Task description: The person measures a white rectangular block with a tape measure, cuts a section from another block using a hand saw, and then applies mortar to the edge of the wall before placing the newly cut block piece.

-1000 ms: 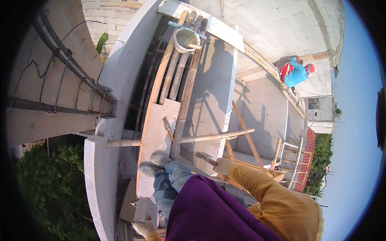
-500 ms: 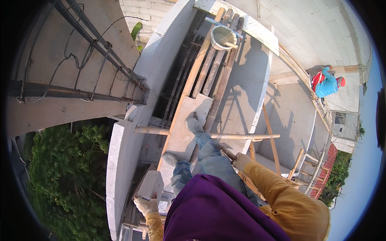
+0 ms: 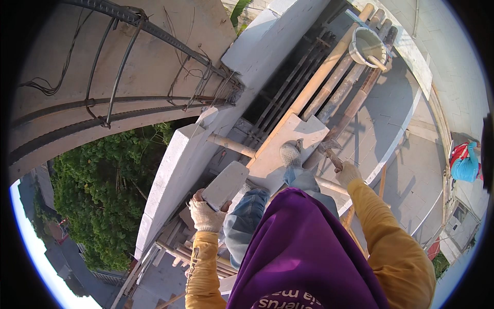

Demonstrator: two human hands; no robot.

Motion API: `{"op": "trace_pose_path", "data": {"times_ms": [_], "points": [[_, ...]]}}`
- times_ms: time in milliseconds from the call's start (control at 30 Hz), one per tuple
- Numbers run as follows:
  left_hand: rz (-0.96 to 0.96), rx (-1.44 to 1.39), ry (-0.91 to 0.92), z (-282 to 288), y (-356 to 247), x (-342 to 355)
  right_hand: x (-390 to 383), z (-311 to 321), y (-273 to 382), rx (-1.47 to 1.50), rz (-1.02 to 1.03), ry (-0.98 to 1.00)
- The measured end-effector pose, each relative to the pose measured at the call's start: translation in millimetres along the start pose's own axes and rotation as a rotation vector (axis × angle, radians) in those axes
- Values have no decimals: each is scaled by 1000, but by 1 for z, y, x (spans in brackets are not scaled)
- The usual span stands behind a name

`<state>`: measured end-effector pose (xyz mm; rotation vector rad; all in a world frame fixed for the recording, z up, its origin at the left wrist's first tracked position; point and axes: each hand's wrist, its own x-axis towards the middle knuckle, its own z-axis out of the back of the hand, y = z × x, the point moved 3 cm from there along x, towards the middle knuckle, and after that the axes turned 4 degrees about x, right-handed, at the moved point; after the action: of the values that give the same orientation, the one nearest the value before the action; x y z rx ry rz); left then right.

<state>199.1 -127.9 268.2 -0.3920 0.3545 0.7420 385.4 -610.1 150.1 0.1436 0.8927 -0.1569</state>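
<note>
The gloved left hand (image 3: 207, 213) grips the lower end of a light grey block (image 3: 225, 184), held up just beside the person's left leg (image 3: 248, 211) and near the white wall (image 3: 172, 177). The gloved right hand (image 3: 349, 173) is closed around a wooden-handled tool (image 3: 335, 160) near the board (image 3: 279, 136) underfoot. Farther ahead, a bucket (image 3: 365, 45) rests on bamboo poles (image 3: 332, 92).

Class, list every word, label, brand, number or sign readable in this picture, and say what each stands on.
Purple cloth: white upside-down lettering near the lower edge, partly legible; wording not copied here.
Yellow left sleeve: dark lettering, too blurred to read.
No other text can be made out.
</note>
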Motion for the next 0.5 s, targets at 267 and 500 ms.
{"op": "trace_pose_path", "data": {"times_ms": [267,500], "points": [[-290,148,103,-121,-1,99,166,-49,26,-19,124,-367],[-452,303,135,-160,15,147,269,-124,7,-49,48,-603]]}}
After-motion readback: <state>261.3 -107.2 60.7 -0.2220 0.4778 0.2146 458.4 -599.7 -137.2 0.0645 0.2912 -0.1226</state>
